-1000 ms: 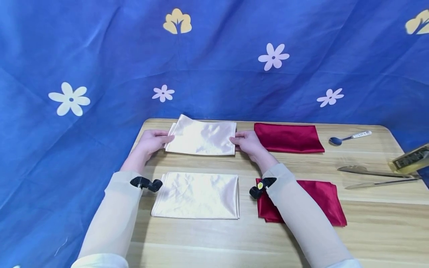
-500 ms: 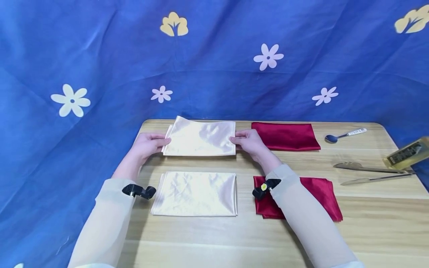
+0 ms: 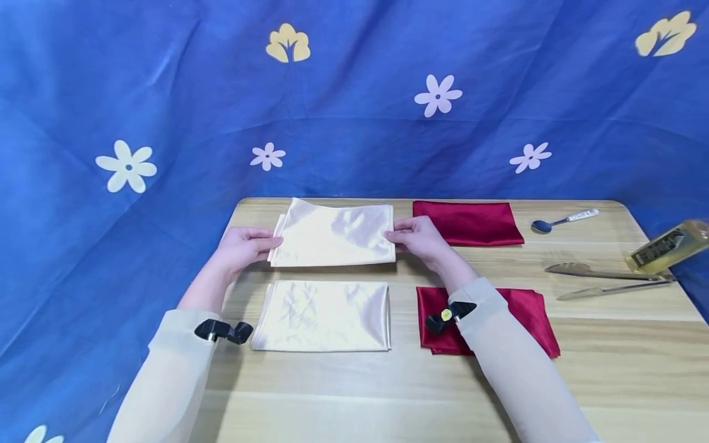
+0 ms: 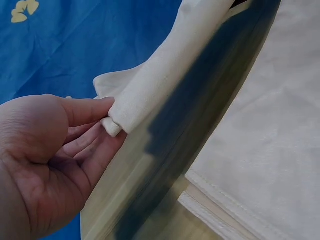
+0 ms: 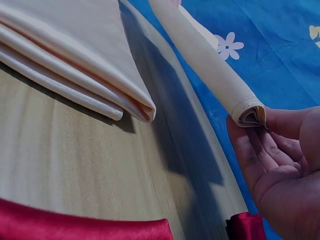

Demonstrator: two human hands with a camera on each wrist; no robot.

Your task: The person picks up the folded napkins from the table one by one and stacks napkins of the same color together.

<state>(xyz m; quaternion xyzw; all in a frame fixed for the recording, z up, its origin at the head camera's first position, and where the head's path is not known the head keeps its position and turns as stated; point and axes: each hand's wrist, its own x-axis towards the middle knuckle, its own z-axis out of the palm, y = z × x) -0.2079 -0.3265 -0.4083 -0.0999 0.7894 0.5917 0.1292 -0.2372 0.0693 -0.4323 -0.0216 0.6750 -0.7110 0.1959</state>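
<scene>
A folded cream satin cloth [image 3: 335, 237] is held up off the table between both hands. My left hand [image 3: 244, 247] pinches its left edge between thumb and fingers; the left wrist view shows the cloth's layered corner [image 4: 117, 120] in that grip. On the other side my right hand [image 3: 422, 240] pinches the right edge, where the right wrist view shows the rolled-looking layers [image 5: 250, 114]. Nearer the person, a second folded cream cloth [image 3: 324, 317] lies flat on the table. The right forearm passes over a folded dark red cloth [image 3: 520, 307].
Another folded red cloth [image 3: 468, 223] lies at the table's back edge. To its right are a spoon [image 3: 562, 221], metal tongs [image 3: 606, 277] and a tilted bottle [image 3: 667, 246] of yellowish liquid. A blue flowered curtain [image 3: 354, 111] hangs behind the wooden table [image 3: 343, 394].
Both hands have brought the cream cloth slightly nearer the person, and a gap of shadow shows beneath it. The grip at both edges stays. The head view has shifted a little.
</scene>
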